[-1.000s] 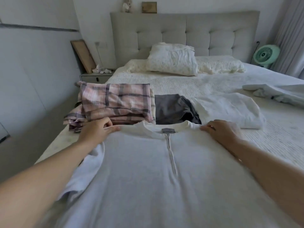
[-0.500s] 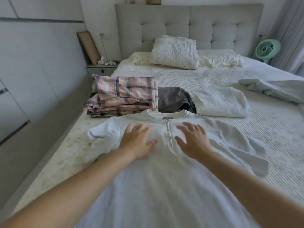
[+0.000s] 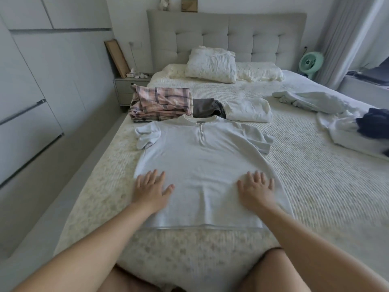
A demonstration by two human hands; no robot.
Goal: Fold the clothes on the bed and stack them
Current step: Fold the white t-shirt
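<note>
Both hands, left hand (image 3: 151,190) and right hand (image 3: 255,190), flat, fingers spread, gripping nothing, pressing pale grey short-sleeved zip-neck shirt (image 3: 202,163). Risk: bunched left sleeve (image 3: 147,137) folds in crooked.

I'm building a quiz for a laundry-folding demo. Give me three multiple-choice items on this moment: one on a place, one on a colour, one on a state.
1. Where is the plaid stack?
A. beyond the tee's left shoulder
B. on the pillow
C. on the floor

2. What colour is the folded garment between the plaid stack and the folded white piece?
A. red
B. dark grey
C. yellow

3. How do the hands meet the white tee?
A. both pinch the collar
B. both lie flat on its lower part
C. neither touches it

Answers:
1 A: it sits on the bed just past that sleeve.
2 B: it looks charcoal.
3 B: the left hand and right hand spread their fingers on the cloth.
</note>
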